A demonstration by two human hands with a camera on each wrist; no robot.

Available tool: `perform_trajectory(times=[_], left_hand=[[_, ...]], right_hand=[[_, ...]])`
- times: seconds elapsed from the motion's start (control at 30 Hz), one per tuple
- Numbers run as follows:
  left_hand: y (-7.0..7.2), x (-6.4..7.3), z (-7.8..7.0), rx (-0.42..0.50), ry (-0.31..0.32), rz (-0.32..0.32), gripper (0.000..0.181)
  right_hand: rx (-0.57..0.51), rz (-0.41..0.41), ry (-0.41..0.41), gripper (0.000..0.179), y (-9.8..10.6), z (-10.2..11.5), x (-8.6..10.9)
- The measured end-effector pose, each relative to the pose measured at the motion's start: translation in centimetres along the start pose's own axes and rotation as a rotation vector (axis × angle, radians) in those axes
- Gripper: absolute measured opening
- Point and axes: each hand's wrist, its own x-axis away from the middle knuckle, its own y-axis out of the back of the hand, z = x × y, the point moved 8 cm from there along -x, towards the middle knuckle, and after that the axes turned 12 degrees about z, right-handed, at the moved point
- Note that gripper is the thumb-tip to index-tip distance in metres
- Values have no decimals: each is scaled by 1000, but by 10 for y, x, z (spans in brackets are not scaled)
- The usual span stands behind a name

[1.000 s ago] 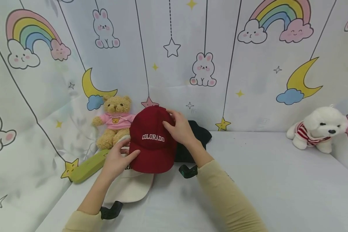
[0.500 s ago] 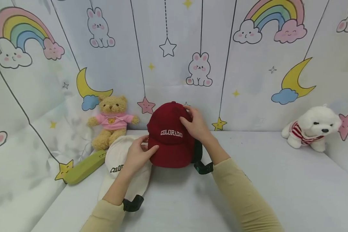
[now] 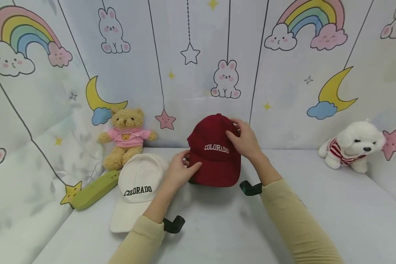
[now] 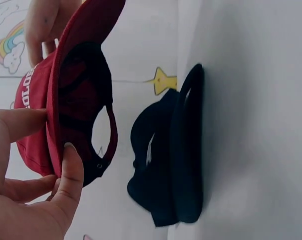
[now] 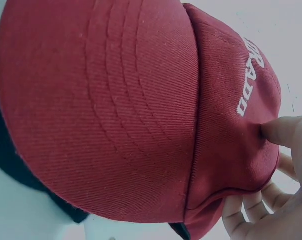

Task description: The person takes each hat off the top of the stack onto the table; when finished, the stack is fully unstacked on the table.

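A red baseball cap (image 3: 214,170) lettered COLORADO is held up between both hands, its brim toward the camera. My left hand (image 3: 179,170) pinches the edge of the brim at its left side. At the right side of the crown, my right hand (image 3: 247,141) grips the fabric, thumb in front and fingers behind. Behind and below the red cap, a black cap (image 4: 173,165) lies on the table, apart from the red one in the left wrist view. It is almost wholly hidden in the head view. A white COLORADO cap (image 3: 140,176) lies beside my left forearm.
A teddy bear (image 3: 127,135) in a pink top sits at the back left. Before it lies a long green plush (image 3: 94,190). A white toy dog (image 3: 351,146) stands far right on the white table (image 3: 316,194), against a printed backdrop (image 3: 198,88).
Both hands have carried the red cap to the right, from over the white cap to in front of the black one. The white cap now shows almost whole. The view has turned slightly right.
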Motion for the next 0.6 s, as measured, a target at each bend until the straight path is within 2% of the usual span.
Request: perform_trajectory(times=[0.2,0.4,0.6], left_hand=[[-22,-12,-4,35,-42,32,65],[-47,-26,-12,82,-116,47,64],[-70,-37,-13,86,-86,52,65]], right_hand=[[28,-5,-33,44,20,-14,4],[35,-21,-72,47,40,-32,9],[36,-42,-98,48,53,-49,14]])
